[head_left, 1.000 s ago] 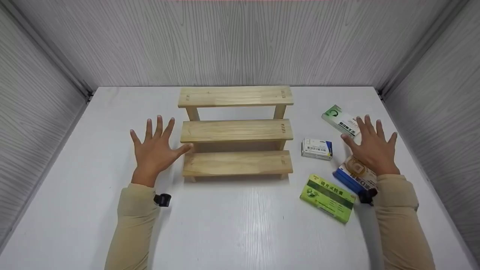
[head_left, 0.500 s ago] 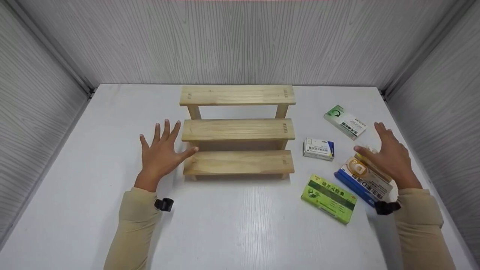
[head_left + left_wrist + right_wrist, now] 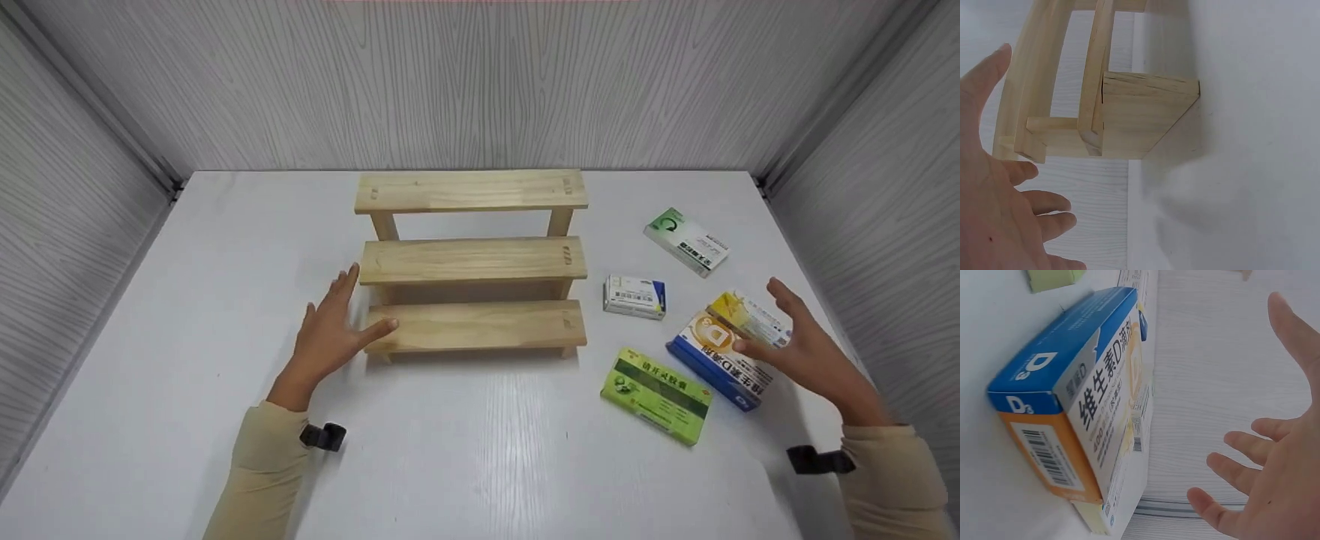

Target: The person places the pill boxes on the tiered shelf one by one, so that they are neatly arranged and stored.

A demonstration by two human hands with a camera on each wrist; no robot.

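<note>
While L hand (image 3: 330, 334) fingers splay beside shelf (image 3: 471, 259) edge, R hand (image 3: 806, 349) (fingers loose) hovers by vitamin box (image 3: 716, 358).

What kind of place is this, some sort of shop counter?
Probably a staged recording booth, not a shop: a white table boxed in by grey wood-grain panels, holding only a small wooden step shelf and a few medicine boxes.
</note>
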